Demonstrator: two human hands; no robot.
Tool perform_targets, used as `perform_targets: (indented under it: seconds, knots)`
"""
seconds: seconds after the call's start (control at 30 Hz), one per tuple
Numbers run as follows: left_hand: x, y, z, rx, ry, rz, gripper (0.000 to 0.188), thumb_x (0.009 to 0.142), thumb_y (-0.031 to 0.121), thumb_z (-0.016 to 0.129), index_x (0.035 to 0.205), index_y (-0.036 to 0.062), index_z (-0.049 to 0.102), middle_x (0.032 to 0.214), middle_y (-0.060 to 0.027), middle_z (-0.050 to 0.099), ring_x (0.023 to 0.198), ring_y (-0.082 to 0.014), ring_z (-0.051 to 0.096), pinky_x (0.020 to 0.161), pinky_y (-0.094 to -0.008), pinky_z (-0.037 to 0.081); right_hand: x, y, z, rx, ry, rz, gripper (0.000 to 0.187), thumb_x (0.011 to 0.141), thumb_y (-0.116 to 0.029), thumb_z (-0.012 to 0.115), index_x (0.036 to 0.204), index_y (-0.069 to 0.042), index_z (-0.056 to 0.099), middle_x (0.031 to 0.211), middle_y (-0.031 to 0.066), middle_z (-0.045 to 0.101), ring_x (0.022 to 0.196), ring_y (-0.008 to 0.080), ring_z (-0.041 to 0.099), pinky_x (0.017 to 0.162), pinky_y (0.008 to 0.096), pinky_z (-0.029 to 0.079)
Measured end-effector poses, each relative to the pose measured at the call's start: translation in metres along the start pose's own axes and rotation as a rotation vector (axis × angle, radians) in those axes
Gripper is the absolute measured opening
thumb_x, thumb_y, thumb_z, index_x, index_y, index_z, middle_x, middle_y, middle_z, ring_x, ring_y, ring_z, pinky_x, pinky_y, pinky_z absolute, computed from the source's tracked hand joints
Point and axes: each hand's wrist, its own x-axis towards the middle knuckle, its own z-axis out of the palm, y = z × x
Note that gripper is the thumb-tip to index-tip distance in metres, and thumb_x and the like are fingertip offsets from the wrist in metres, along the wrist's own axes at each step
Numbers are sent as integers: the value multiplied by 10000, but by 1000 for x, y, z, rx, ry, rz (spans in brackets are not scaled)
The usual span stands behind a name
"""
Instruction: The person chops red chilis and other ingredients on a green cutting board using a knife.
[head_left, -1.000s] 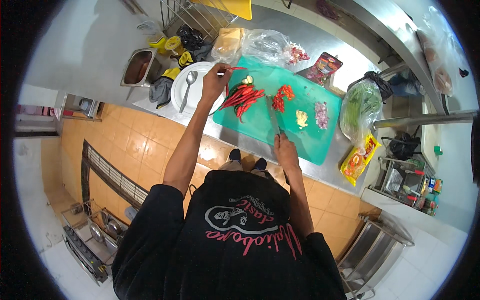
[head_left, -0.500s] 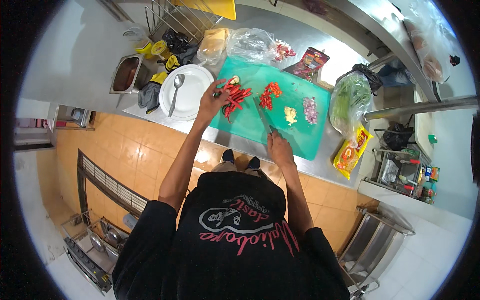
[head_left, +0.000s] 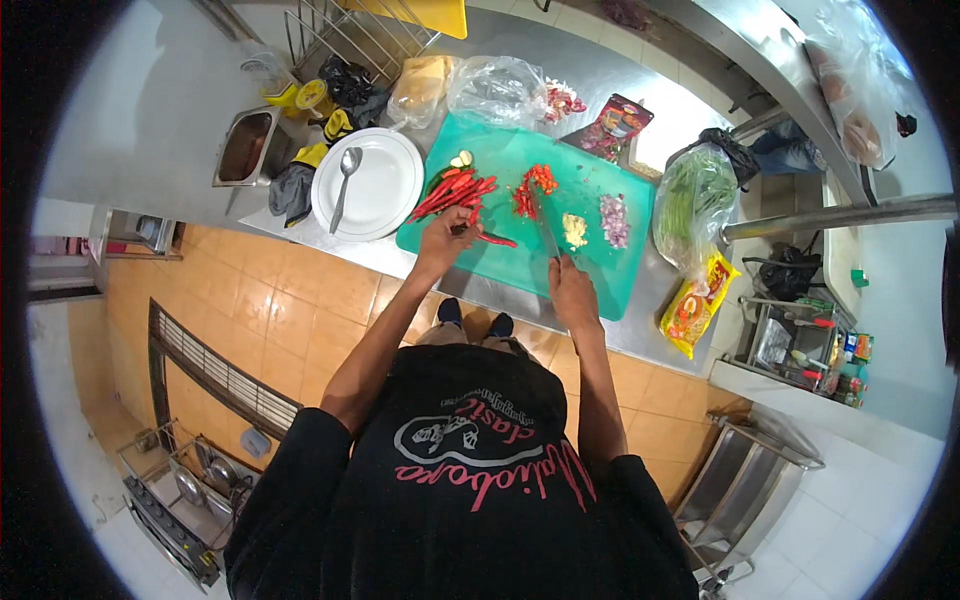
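Note:
My left hand (head_left: pixel 445 243) is closed on one red chili (head_left: pixel 498 241), which sticks out to the right from my fingertips over the green cutting board (head_left: pixel 500 270). Behind that hand lies a pile of whole red chilies (head_left: pixel 458 190), with garlic cloves (head_left: pixel 461 159) at its far side. In my right hand (head_left: pixel 573 290) is a knife (head_left: pixel 547 232), its blade pointing away from me, the tip by the chopped red chili (head_left: pixel 535 186). Right of the blade sit small heaps of chopped garlic (head_left: pixel 574 231) and chopped purple shallot (head_left: pixel 614 221).
A white plate (head_left: pixel 385 190) with a spoon (head_left: pixel 345 190) stands left of the board. Beyond the board are a clear plastic bag (head_left: pixel 500 90) and a dark pouch (head_left: pixel 622 120). Bagged green vegetables (head_left: pixel 695 205) and a yellow packet (head_left: pixel 698 305) lie to the right.
My left hand has come from the chili pile toward me and to the right, bringing one chili away. The knife has shifted slightly right, its tip now at the chopped chili.

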Motion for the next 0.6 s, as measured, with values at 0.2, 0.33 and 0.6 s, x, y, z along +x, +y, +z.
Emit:
perform_targets:
  seconds: [0.2,0.33,0.6]
  knots:
    - [0,3,6,70,26,15,209,861,152,696,979,49,557,856,-23,612,756,-84,580,631,-237,471,-1,8,-2,-5,26,46,338,980,-307,404,1005,-4,550,800,284,639,778,470,629,710,560,509]
    - [0,-6,1,198,70,83,180,829,82,715,917,35,565,804,-27,617,708,-73,571,614,-221,469,4,10,4,-9,16,67,343,979,-308,400,1011,-2,552,801,287,638,779,473,629,721,564,507]
    - [-5,-2,-6,235,53,188,174,804,8,720,853,19,554,742,-28,619,672,-57,547,602,-226,461,-1,3,-19,1,-19,-8,335,973,-305,415,1014,-14,576,825,264,648,777,450,634,704,552,511]
